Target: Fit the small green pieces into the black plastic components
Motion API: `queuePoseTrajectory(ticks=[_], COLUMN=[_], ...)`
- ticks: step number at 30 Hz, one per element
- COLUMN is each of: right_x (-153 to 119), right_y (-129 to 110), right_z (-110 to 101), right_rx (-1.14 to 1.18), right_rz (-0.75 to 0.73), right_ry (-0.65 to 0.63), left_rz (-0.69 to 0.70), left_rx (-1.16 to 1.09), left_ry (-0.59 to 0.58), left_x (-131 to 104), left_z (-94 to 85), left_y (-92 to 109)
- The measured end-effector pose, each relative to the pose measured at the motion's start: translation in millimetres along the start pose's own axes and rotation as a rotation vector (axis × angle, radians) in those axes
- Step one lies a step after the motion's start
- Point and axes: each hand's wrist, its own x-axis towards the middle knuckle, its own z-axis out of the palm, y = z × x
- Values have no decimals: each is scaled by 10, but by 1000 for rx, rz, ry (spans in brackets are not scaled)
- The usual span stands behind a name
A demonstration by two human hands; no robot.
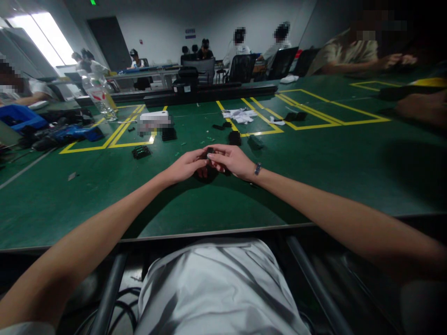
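Note:
My left hand [187,166] and my right hand [232,160] meet over the green table [167,209]. Between their fingertips they hold a small dark piece [210,151], partly hidden by the fingers. Both hands have their fingers closed on it. Just beyond them lie tiny green bits [209,139], a black stack [234,137] and a dark greenish piece [256,142]. To the left of my hands is a black block with green parts [141,151].
Further back are white papers [240,116], a white box [153,120], clear bottles [99,95], a blue power tool [78,133] and a blue bin [23,122]. People sit around; a person's hand [424,109] rests at the right. The table's front edge [216,231] is near my body.

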Motion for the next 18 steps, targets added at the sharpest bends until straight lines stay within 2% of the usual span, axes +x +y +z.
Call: queuePoseTrajectory(ticks=[18], right_x=[0], right_y=[-27], right_z=[-3], right_rx=[8], right_rz=[19], right_ry=[-25], left_rz=[-20], left_rx=[3], left_ry=[13], left_x=[-6], left_z=[0], left_y=[23])
